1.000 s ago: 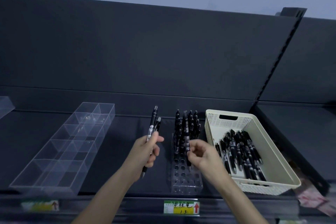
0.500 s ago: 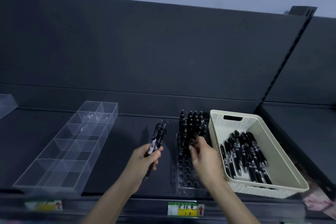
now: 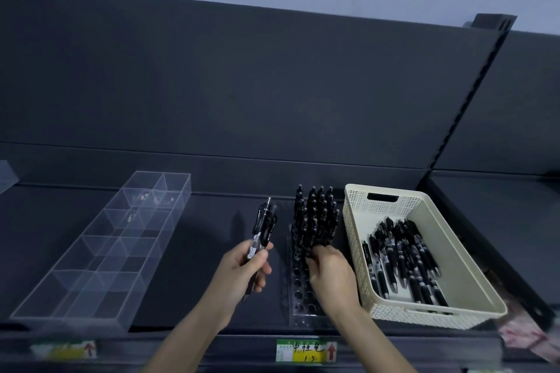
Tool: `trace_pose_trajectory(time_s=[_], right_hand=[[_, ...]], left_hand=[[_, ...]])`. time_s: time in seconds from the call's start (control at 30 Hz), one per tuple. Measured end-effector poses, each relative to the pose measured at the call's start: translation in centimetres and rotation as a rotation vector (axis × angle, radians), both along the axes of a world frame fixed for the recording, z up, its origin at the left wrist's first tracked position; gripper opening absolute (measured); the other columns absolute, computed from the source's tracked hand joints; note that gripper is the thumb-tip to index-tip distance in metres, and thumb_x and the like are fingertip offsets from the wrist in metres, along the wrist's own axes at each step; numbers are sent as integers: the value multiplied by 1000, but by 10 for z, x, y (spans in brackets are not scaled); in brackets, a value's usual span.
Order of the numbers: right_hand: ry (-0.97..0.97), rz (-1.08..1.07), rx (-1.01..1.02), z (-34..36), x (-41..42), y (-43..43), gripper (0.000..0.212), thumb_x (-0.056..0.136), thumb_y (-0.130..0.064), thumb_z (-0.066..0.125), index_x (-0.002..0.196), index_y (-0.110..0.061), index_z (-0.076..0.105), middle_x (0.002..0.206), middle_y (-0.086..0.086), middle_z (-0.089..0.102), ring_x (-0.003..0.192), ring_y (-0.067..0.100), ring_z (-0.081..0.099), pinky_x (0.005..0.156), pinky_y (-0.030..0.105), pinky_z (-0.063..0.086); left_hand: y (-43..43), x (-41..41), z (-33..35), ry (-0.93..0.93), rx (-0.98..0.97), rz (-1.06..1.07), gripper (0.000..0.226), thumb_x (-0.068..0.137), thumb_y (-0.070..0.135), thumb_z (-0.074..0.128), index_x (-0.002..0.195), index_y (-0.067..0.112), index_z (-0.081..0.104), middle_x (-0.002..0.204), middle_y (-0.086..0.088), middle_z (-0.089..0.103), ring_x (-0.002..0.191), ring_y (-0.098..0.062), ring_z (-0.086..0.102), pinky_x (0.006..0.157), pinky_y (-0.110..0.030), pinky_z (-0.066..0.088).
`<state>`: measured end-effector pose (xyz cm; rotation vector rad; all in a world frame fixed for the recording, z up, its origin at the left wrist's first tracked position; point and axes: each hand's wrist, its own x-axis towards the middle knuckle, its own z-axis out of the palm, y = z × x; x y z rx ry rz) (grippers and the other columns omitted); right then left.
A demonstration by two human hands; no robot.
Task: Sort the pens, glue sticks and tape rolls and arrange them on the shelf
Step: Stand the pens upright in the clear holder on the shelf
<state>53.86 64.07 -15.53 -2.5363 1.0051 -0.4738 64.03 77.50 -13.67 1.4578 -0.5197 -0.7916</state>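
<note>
On the dark shelf (image 3: 212, 251), I recorded: left hand (image 3: 242, 275), fingers curled round a bundle of black pens (image 3: 265, 227), held upright beside the clear perforated pen rack (image 3: 300, 297). Right hand (image 3: 330, 272), fingertips curled among the rack's standing pens (image 3: 315, 218); whether it gripped one, I could not tell. Cream basket (image 3: 357, 239), right of the rack, holding loose pens (image 3: 403, 257). Clear divided tray (image 3: 100, 251), far left.

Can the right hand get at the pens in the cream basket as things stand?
Likely yes: the right hand is at the pen rack beside the open-topped basket; nothing covers its pens.
</note>
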Motion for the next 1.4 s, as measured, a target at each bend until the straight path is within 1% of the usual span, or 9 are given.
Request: trace_pose_trajectory(time_s=[0.27, 0.47, 0.63, 0.77, 0.9, 1.03, 1.13, 1.27, 1.4], right_hand=[[-3, -3, -12, 0, 1, 0, 23, 96, -25, 44, 98, -7, 58, 91, 0, 52, 87, 18, 55, 64, 21, 34], [-127, -20, 64, 9, -10, 2, 26, 93, -23, 53, 114, -12, 62, 111, 1, 60, 95, 14, 61, 85, 21, 49], [-416, 43, 236, 43, -24, 11, 8, 86, -20, 63, 86, -23, 70, 84, -14, 62, 78, 0, 58, 71, 8, 44], [-455, 115, 437, 59, -27, 15, 22, 84, -20, 64, 63, -18, 61, 69, -2, 61, 60, 5, 52, 59, 15, 41], [-553, 51, 598, 59, -38, 6, 21, 86, -12, 62, 66, -6, 57, 63, 9, 56, 60, 14, 48, 60, 29, 40], [-613, -103, 476, 57, -45, -17, 19, 87, -13, 59, 69, -12, 58, 68, 13, 64, 67, 26, 58, 67, 42, 50], [-570, -144, 341, 56, -40, -25, 16, 88, -16, 59, 74, -9, 59, 69, 6, 64, 69, 25, 61, 70, 41, 51], [-347, -55, 166, 43, -28, -16, 14, 92, -20, 54, 87, -7, 57, 73, 5, 64, 67, 21, 61, 64, 34, 50], [-149, -29, 78, 25, -16, -11, 15, 95, -23, 48, 84, -13, 45, 60, -7, 49, 53, 12, 50, 54, 26, 45]], left_hand=[[2, -3, 0, -41, 5, -30, 20, 97, 14, 45, 104, 19, 63, 62, 3, 58, 49, -10, 44, 51, -22, 38], [0, -5, 3, -69, 33, -50, 22, 95, 8, 46, 98, 15, 66, 66, 2, 61, 49, -4, 47, 54, -16, 43], [-8, -19, 12, -133, -10, -142, 20, 93, 5, 48, 95, 11, 67, 65, 3, 65, 51, -5, 48, 58, -17, 45], [-16, -33, 19, -144, -33, -264, 20, 93, 6, 49, 79, 8, 64, 61, 4, 64, 53, -7, 49, 58, -18, 42], [-19, -37, 17, -179, 50, -239, 18, 95, 11, 48, 91, 15, 66, 74, 6, 67, 65, -2, 59, 63, -14, 45], [-15, -29, 14, -238, 89, -103, 18, 96, 12, 45, 91, 14, 62, 55, 6, 48, 43, -3, 40, 45, -18, 34], [-12, -28, 12, -174, 90, -36, 22, 98, 21, 42, 92, 10, 60, 48, 8, 32, 39, -3, 25, 39, -17, 23], [-9, -28, 10, -92, 52, -16, 21, 99, 14, 32, 98, 8, 53, 49, 4, 40, 42, -7, 31, 42, -19, 31], [-5, -28, 8, -121, 57, -14, 16, 96, 5, 37, 95, 10, 53, 70, -2, 53, 61, -9, 48, 57, -12, 43]])
